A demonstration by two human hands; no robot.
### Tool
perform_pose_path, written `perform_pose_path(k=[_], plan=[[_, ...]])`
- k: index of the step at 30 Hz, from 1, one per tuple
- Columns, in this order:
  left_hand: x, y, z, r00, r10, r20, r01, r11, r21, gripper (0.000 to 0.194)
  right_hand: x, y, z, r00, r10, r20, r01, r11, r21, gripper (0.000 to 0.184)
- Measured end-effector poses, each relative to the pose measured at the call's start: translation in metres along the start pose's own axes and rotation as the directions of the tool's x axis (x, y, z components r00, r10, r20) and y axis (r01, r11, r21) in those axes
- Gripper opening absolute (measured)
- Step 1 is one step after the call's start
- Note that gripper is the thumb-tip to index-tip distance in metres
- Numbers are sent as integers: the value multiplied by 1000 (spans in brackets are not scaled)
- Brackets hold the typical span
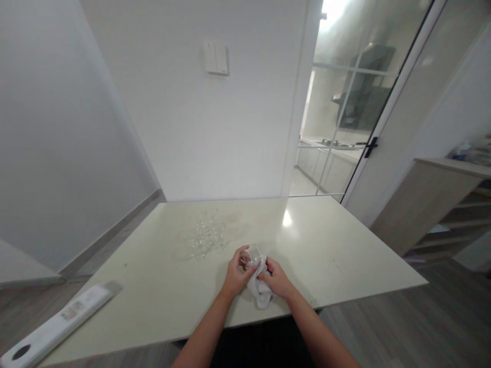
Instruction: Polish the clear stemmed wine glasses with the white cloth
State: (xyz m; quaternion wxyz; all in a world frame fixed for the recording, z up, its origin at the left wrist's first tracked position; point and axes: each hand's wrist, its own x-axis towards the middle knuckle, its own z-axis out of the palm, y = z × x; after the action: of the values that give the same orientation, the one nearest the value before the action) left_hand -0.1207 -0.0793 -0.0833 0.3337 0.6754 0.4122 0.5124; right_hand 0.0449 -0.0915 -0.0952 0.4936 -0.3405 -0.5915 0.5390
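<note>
Over the near middle of a pale table [337,255], my left hand [235,276] is closed around a small clear glass [252,254]. My right hand [276,280] grips a white cloth [260,291] that is pressed against the glass and hangs down towards the tabletop. Both hands are close together, almost touching. A cluster of several clear glass pieces [203,236] lies on the table just beyond and left of my left hand.
A long white box [57,324] lies off the table's near left corner. A white wall with a light switch [216,58] stands behind the table. A glass door [356,112] opens to a kitchen at right, and a wooden shelf unit [433,204] stands far right.
</note>
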Motion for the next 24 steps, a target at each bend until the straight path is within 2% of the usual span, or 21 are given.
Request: perform_pose_path(k=[3,7,12,17,22,24], plan=[[-1,-1,2,1000,5,-20,-6,998,-62,69,1,3,1,1000,-4,-9,4,1000,-9,26],[-2,-1,2,999,31,36,-25,986,-165,72,0,5,1,1000,4,-20,-4,1000,25,27],[-1,-2,2,998,-14,-69,6,994,-113,68,-1,3,1,1000,8,7,-9,999,52,25],[-1,-2,1,999,43,25,-35,968,-248,62,-1,0,1,1000,17,14,-17,999,41,27],[0,-4,1,997,-32,-67,20,987,-162,64,-1,2,1,1000,15,17,-16,999,43,29],[-1,-5,1,998,-25,-64,14,986,-169,60,-1,3,1,1000,15,24,-16,999,38,30]])
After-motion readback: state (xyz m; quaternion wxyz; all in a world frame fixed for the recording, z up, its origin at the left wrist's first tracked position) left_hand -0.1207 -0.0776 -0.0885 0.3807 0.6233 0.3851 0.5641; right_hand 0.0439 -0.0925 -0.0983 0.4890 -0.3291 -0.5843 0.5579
